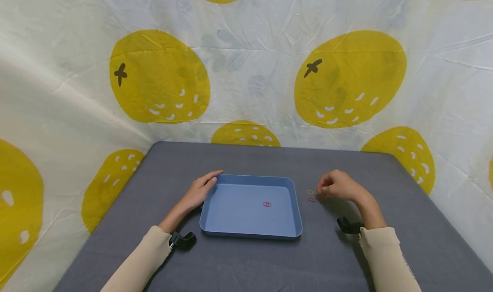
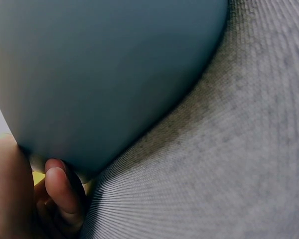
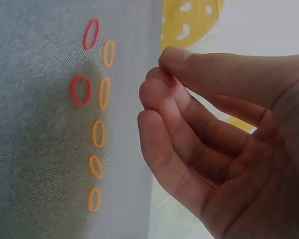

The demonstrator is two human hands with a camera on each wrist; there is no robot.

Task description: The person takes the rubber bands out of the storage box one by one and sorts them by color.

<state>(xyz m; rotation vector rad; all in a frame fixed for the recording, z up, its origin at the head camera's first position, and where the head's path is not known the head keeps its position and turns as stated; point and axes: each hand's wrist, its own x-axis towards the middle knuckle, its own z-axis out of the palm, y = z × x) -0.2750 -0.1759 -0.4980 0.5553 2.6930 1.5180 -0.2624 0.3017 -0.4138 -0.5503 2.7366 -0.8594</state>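
My left hand (image 1: 201, 190) grips the blue tray (image 1: 250, 234) at its far left corner. In the left wrist view, bent fingers (image 2: 62, 191) sit against the tray's underside or outer wall (image 2: 109, 99). Inside the tray lie red rubber bands (image 1: 267, 204), overlapping. To the right of the tray, my right hand (image 1: 339, 185) hovers low over small bands on the table. Its fingers are loosely bent, thumb tip near the index, and no band shows between them. The right wrist view has several orange bands (image 3: 98, 133) in a row and two red bands (image 3: 80, 90) beside them.
A dark grey cloth covers the table (image 1: 246, 266). Behind and to the left hangs a white curtain (image 1: 250, 82) printed with yellow fruit. Black camera mounts (image 1: 184, 240) are strapped at both wrists, close to the table surface.
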